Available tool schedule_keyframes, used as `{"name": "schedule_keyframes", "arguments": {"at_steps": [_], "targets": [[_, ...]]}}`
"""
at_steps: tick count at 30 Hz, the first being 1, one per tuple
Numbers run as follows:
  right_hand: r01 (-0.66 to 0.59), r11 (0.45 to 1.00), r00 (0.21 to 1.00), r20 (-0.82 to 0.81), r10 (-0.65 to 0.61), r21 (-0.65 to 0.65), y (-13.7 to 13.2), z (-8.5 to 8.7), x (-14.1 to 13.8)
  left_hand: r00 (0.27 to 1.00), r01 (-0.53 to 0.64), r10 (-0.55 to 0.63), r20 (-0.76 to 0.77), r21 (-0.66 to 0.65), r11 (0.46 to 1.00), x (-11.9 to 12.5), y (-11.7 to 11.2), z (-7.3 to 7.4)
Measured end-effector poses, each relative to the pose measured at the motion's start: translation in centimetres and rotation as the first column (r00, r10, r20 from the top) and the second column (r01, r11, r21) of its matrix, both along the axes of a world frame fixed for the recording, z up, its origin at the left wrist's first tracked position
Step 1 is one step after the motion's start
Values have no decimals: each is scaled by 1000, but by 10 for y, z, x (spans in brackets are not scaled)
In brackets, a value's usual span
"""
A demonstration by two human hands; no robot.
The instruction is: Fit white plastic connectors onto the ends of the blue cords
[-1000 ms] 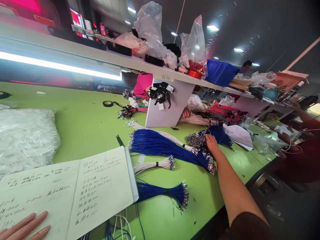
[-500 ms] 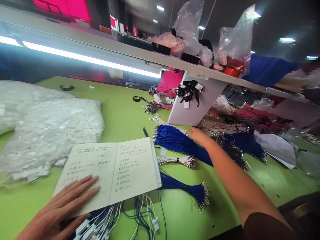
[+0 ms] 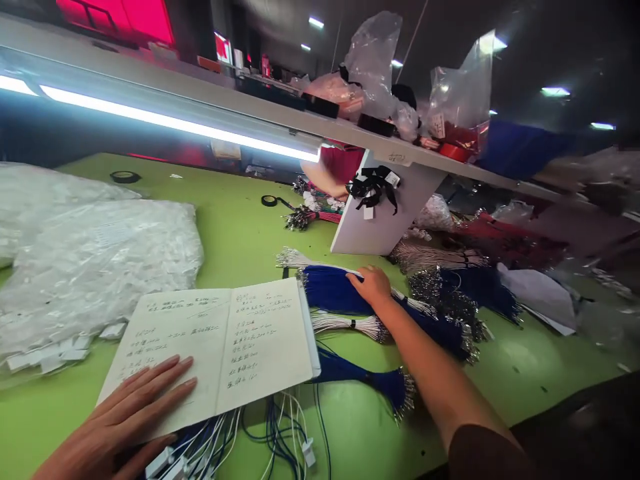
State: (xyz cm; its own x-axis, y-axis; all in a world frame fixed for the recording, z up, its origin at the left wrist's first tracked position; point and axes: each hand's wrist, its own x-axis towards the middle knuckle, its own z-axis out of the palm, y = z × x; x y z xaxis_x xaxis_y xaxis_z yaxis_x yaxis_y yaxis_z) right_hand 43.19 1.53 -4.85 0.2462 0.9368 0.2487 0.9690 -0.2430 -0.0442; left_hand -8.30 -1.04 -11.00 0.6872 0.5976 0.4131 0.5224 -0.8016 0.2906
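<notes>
My left hand (image 3: 135,407) lies flat on the left page of an open notebook (image 3: 270,340) with handwritten lines, fingers stretched out. Under the notebook's lower edge, blue and white wires with white connectors (image 3: 309,452) stick out. My right hand (image 3: 371,287) is closed around a bundle of white wires (image 3: 291,258), which lies across a thick bundle of blue wires (image 3: 325,288). Closer to me are a tied white wire bundle (image 3: 363,327) and another blue bundle (image 3: 393,387) with metal-tipped ends.
A big clear bag of white connectors (image 3: 115,253) fills the left. Black tape rolls (image 3: 269,201) lie farther back. A white upright panel (image 3: 385,220) supports a shelf (image 3: 240,100) loaded with bags. A co-worker's arm (image 3: 323,177) shows behind. More wire bundles (image 3: 440,293) lie right.
My right hand has moved left and nearer, and the white wire bundle has shifted with it over the blue wires. My left hand stays on the notebook. A co-worker's arm has appeared behind.
</notes>
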Motion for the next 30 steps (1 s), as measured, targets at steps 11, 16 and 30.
{"name": "schedule_keyframes", "arguments": {"at_steps": [11,16,30], "targets": [[112,965,981,179,-70,-239,47,48,21,979,-59,18,-205,-195,979,34,-4,53],[-342,913,935,15,354,-224,95,75,-67,987,-50,23,-161,-168,984,42,-9,52],[-460,789,801,192,567,-408,208,16,-249,986,109,-132,-99,-211,971,18,-5,41]]}}
